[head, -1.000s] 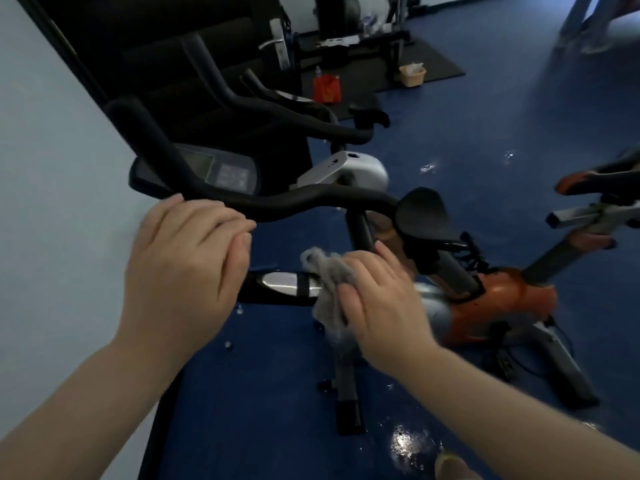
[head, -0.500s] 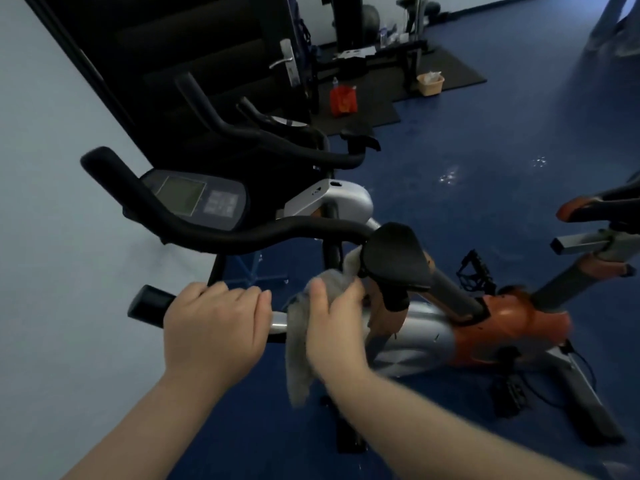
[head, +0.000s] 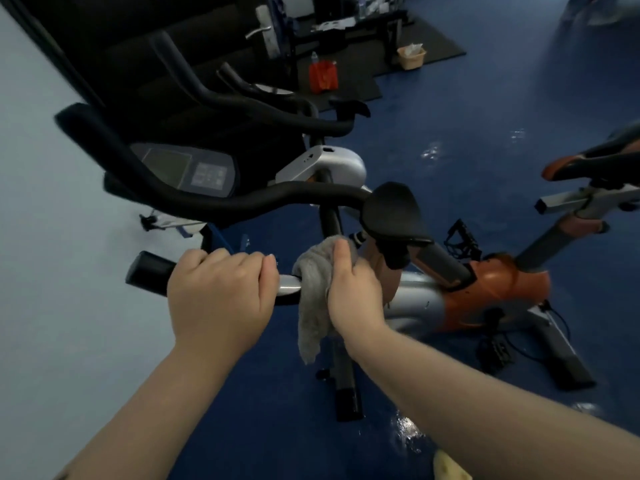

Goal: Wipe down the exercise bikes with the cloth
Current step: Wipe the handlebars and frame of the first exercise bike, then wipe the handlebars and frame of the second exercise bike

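Note:
An orange and silver exercise bike (head: 491, 289) stands in front of me, with black handlebars (head: 242, 202) and a console (head: 187, 171). My left hand (head: 221, 292) is closed around the near handlebar grip (head: 149, 271), next to its silver sensor strip. My right hand (head: 353, 292) presses a grey cloth (head: 311, 299) around the same bar, just right of the left hand. The cloth's loose end hangs down below the bar. A black pad (head: 391, 209) sits just beyond my right hand.
A pale wall (head: 52, 271) runs along the left. A second bike's handlebars (head: 263, 109) stand beyond the first. Another bike's orange seat (head: 588, 164) is at the right edge. A red bag (head: 323, 76) and a small basket (head: 412, 57) sit far back on the blue floor.
My left hand dropped from the upper handlebar to the lower grip and closed on it. My right hand carried the cloth up onto that bar, beside the left hand.

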Demonstrator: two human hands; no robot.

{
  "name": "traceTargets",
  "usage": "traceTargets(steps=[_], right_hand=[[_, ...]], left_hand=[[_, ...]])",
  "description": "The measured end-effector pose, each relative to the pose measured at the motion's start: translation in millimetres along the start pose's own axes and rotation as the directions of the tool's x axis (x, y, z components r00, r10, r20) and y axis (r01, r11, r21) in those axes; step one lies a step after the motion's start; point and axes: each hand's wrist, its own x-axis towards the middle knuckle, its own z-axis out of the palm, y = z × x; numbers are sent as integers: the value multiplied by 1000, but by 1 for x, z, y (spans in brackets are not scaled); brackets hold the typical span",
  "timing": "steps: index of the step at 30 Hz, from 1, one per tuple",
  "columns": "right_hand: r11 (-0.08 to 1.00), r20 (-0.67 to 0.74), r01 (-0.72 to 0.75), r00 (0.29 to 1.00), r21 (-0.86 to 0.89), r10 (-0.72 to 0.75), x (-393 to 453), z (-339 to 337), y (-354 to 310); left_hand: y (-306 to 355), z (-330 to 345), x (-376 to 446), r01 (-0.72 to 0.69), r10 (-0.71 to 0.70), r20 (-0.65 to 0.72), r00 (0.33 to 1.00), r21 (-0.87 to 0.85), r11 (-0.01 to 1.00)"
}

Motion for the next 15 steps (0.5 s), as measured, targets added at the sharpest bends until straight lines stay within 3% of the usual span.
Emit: traceTargets(steps=[2, 6, 8, 10, 12, 13, 15], right_hand=[[992, 66, 81, 995, -97, -75, -16, -9, 18], [981, -139, 174, 973, -79, -184, -37, -40, 55], [987, -257, 76, 960, -143, -111, -47, -63, 85], [966, -325, -61, 945, -251, -25, -59, -88, 116], [898, -391, -181, 920, -400, 11, -76, -119, 143], [850, -428, -241, 903, -469, 21, -86, -136, 153], [753, -483, -345, 875, -560, 42, -104, -169, 168]], left_hand=[[7, -1, -8, 22, -22, 9, 1000, -119, 993], [29, -3, -26, 106, -99, 43, 994, -512, 852], [48, 2, -33, 85, -60, 61, 996, -628, 774], [75, 9, -41, 11, 99, 100, 990, -754, 657], [112, 15, -50, -33, 347, 164, 923, -867, 498], [133, 17, -55, -37, 472, 202, 858, -893, 448], [175, 26, -64, -68, 674, 280, 683, -895, 441]])
